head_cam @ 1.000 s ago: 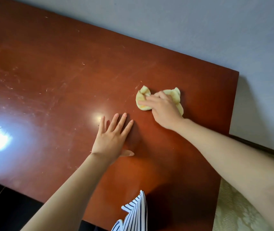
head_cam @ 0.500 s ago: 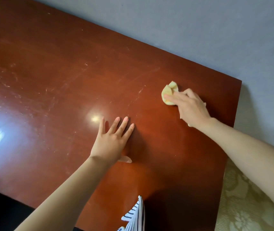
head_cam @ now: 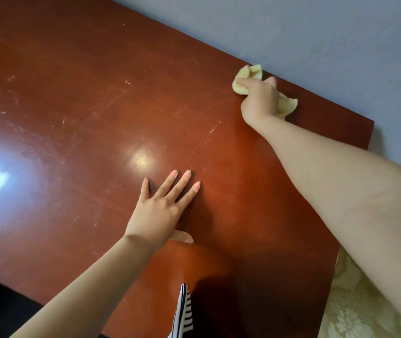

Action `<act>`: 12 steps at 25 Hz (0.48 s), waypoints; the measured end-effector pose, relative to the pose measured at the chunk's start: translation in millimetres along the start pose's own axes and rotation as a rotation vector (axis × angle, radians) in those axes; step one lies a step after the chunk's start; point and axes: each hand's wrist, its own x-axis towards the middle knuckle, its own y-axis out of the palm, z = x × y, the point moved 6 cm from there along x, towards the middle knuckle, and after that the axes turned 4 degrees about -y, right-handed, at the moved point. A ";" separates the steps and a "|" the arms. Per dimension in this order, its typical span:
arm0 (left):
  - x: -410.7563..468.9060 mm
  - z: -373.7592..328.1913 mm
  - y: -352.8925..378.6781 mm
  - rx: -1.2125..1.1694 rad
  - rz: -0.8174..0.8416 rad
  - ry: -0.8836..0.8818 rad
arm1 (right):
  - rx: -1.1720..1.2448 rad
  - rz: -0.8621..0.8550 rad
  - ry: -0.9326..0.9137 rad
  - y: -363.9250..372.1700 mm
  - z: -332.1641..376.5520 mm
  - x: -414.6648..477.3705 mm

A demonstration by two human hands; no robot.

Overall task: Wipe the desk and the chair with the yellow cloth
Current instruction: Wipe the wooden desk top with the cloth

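The desk (head_cam: 77, 113) was a glossy reddish-brown wooden top, scuffed with pale scratches, with two bright glare spots toward nine o'clock. The yellow cloth (head_cam: 247, 74) lay crumpled on it at about one o'clock, close to the far edge, gripped under the right hand (head_cam: 260, 98), its ends poking out on both sides.

Left hand (head_cam: 159, 211) palm-down on the counter (head_cam: 72, 118), fingers straight, slightly fanned, thumb splayed sideways; forearm bare. Right arm bare, stretched far forward. Right hand (head_cam: 259, 98) knuckles up, fingers curled round the yellow cloth (head_cam: 248, 74), index finger laid across it.
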 end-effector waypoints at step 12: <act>0.3 7.3 1.0 -0.004 0.047 -0.051 | 0.003 0.116 -0.819 17.4 20.4 -169.6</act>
